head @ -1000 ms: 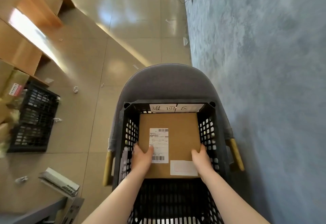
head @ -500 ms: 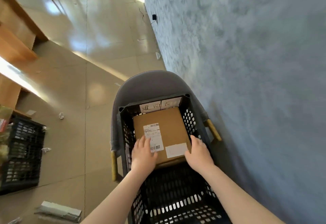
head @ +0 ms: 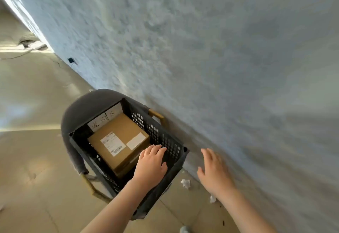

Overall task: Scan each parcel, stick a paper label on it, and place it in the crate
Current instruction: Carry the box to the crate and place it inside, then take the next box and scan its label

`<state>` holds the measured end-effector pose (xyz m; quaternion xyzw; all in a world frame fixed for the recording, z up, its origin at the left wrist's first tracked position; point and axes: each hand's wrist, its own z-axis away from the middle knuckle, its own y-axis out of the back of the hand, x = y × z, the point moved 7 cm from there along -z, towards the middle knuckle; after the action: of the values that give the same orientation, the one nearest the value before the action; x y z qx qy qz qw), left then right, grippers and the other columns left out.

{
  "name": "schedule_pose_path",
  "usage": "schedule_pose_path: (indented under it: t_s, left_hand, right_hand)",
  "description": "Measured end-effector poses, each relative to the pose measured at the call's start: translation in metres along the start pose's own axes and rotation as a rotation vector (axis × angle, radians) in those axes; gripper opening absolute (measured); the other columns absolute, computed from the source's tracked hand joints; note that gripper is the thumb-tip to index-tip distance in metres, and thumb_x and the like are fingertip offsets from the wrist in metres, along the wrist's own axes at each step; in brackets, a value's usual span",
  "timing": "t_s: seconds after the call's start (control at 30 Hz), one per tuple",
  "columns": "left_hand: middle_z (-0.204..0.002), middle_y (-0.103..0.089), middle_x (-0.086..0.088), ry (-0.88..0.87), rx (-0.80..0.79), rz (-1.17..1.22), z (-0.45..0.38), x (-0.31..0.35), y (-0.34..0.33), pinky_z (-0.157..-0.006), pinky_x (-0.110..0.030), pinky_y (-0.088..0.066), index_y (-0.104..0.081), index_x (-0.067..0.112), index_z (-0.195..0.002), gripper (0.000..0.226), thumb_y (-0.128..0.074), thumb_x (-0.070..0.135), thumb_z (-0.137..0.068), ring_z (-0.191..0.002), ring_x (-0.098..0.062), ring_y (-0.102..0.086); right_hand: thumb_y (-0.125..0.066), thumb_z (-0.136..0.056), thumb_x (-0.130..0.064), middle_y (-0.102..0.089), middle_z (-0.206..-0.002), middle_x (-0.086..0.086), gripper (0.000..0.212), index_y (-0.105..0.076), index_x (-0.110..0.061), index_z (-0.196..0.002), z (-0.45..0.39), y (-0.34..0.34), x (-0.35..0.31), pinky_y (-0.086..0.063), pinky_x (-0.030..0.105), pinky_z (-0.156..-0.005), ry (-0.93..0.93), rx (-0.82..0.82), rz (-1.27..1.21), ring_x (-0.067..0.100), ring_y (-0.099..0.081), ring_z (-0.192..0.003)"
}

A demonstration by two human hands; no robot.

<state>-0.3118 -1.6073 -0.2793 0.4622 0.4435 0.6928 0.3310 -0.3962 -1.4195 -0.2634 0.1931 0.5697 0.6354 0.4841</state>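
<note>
Parcel (head: 119,146) lies flat against far wall of crate (head: 176,152), both labels up. Left hand (head: 151,163) over crate's near end, fingers relaxed, holding nothing. Right hand (head: 213,170) outside the right wall, spread, empty. Placement looks done; lift hands straight up, avoid nudging the box

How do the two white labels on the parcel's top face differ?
On the parcel in the crate, the shipping label is printed, with text lines and a barcode at its near end; the plain label looks blank. The shipping label is larger and sits nearer the face's middle; the plain label lies by the right edge. Both are white rectangles, stuck flat.
</note>
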Motion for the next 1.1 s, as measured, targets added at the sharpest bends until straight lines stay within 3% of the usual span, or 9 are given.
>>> schedule_pose_path:
  t_s: [0.33,0.5,0.6,0.93,1.1]
  left_hand:
    - [-0.158,-0.031,0.005,-0.637,-0.092,-0.093,0.085,0.268,-0.042,-0.119,-0.035,-0.019,-0.033,0.026,-0.152,0.056,-0.045,0.037,-0.099,-0.148,-0.020,-0.025]
    - [-0.140,-0.055,0.004,-0.973,-0.129,-0.054,0.191,0.409,-0.087,-0.108,-0.038,-0.039,-0.056,0.025,-0.136,0.051,-0.042,0.039,-0.090,-0.134,-0.023,-0.047]
    - [-0.127,-0.064,0.005,-1.155,-0.111,-0.016,0.273,0.486,-0.109,-0.099,-0.037,-0.047,-0.063,0.024,-0.125,0.046,-0.043,0.038,-0.086,-0.122,-0.022,-0.057]
    - [-0.127,-0.063,0.004,-1.558,-0.190,0.049,0.521,0.680,-0.176,-0.103,-0.036,-0.043,-0.062,0.022,-0.126,0.046,-0.041,0.037,-0.089,-0.121,-0.020,-0.057]
    - [-0.134,-0.058,0.007,-1.689,-0.284,0.063,0.607,0.769,-0.222,-0.106,-0.035,-0.037,-0.058,0.025,-0.129,0.048,-0.035,0.042,-0.090,-0.128,-0.016,-0.049]
  right_hand:
    - [-0.050,-0.097,-0.035,-0.037,-0.152,0.006,0.061,-0.031,-0.013,-0.151,0.241,0.041,0.171,-0.029,0.036,-0.117,-0.444,0.258,-0.074,0.025,-0.034,-0.141]
    - [-0.056,-0.093,-0.032,-0.050,-0.139,0.010,0.054,-0.044,-0.010,-0.141,0.419,0.046,0.242,-0.038,0.039,-0.110,-0.684,0.388,-0.126,0.030,-0.046,-0.130]
    - [-0.051,-0.097,-0.035,-0.048,-0.141,0.004,0.048,-0.044,-0.014,-0.140,0.531,0.046,0.273,-0.038,0.034,-0.109,-0.801,0.465,-0.142,0.023,-0.044,-0.130]
    - [-0.045,-0.100,-0.034,-0.040,-0.145,-0.005,0.047,-0.036,-0.023,-0.145,0.836,0.029,0.340,-0.034,0.023,-0.107,-1.101,0.711,-0.209,0.011,-0.036,-0.133]
    - [-0.043,-0.100,-0.031,-0.038,-0.148,-0.005,0.050,-0.033,-0.023,-0.148,0.953,0.004,0.388,-0.037,0.025,-0.106,-1.283,0.766,-0.245,0.013,-0.036,-0.135]
